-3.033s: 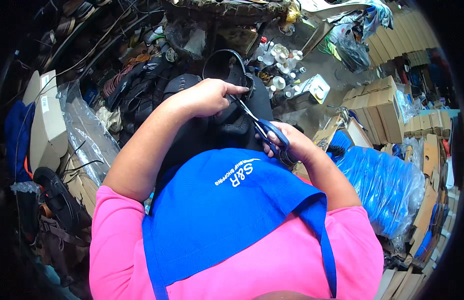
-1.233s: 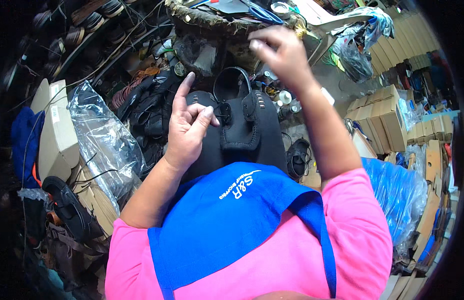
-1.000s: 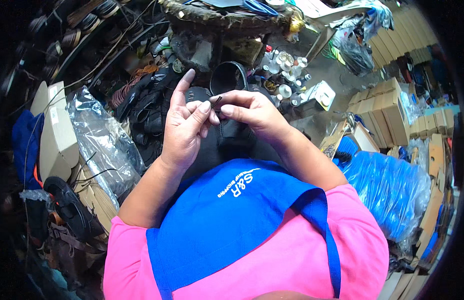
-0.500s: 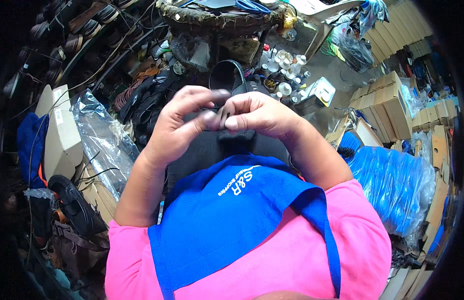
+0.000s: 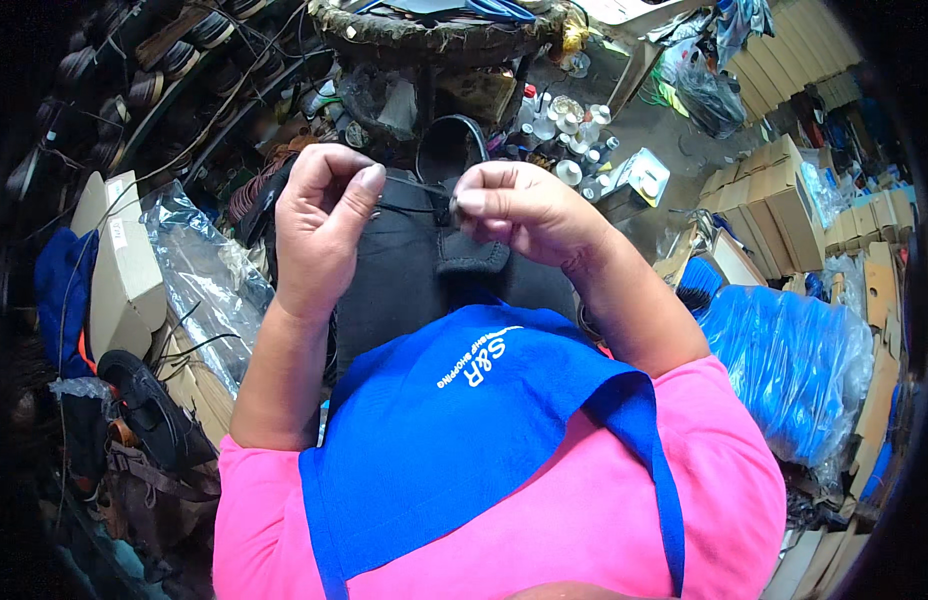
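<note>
Over my lap, a thin dark cord-like strip (image 5: 414, 183) runs between my two hands. My left hand (image 5: 322, 225) is closed, thumb and forefinger pinching the strip's left end. At the other end my right hand (image 5: 529, 208) is closed too, its fingertips pinched around a small dark part that I cannot make out. A second dark strand shows just below the first. Beneath and behind the hands lies a black sandal (image 5: 473, 257), partly hidden by my right hand; its rounded far end (image 5: 446, 140) shows beyond them.
A round worktable (image 5: 434, 38) stands ahead, with several bottles (image 5: 574, 135) on the floor to its right. Cardboard boxes (image 5: 769, 205) and a blue plastic-wrapped bundle (image 5: 784, 370) are at right. At left are clear plastic wrap (image 5: 209, 280), a box (image 5: 129, 265) and a black shoe (image 5: 154, 410).
My hands were close together, fingertips nearly touching. The left hand has drawn away to the left, and the thin dark strip now stretches between them.
</note>
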